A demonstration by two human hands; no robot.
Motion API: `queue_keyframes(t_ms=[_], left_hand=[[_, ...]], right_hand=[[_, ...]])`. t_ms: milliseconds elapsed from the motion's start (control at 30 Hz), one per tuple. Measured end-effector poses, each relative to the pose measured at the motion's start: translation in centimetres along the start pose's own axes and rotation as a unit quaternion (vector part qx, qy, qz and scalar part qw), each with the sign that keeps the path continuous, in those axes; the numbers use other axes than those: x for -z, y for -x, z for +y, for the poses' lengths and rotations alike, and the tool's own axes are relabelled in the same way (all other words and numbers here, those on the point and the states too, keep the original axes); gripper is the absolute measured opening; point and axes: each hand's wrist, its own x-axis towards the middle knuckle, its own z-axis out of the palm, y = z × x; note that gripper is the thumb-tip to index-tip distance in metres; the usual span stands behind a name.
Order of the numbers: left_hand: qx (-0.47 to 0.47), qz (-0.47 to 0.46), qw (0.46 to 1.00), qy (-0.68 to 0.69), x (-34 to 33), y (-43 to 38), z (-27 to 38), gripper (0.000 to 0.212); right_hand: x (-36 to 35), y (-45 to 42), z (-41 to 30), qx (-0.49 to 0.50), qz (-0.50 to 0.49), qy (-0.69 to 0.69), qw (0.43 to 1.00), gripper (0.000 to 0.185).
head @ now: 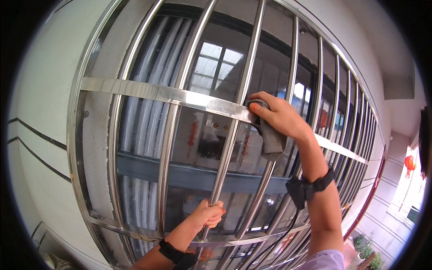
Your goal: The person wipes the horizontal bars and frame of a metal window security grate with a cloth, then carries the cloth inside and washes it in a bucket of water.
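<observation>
My right hand (280, 116) holds a dark grey cloth (272, 136) against the wide horizontal rail (202, 101) of a stainless steel window grille. The cloth wraps over the rail, and its lower end hangs in front of the bars. Lower down, my left hand (211, 214) is closed around a vertical steel bar (224, 158), just above a lower crossrail (233, 241). Both wrists wear black straps, and a black cable runs down from the right one.
Behind the grille is a dark-framed glass window (202, 175) with a pale curtain (141, 128). A white wall (44, 101) with dark lines stands at left. At far right are a red lantern (410, 162) and potted plants (366, 249).
</observation>
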Motion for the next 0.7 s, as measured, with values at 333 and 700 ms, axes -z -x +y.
queue_keyframes(t_ms=[333, 700], left_hand=[[0.006, -0.009, 1.0, 0.0, 0.2, 0.0, -0.2, 0.033], [0.004, -0.019, 1.0, -0.005, 0.2, 0.1, 0.0, 0.034]], right_hand=[[-0.4, 1.2, -2.2, 0.028, 0.034, 0.226, 0.973, 0.042], [-4.4, 0.3, -6.0, -0.102, 0.26, 0.05, 0.959, 0.027]])
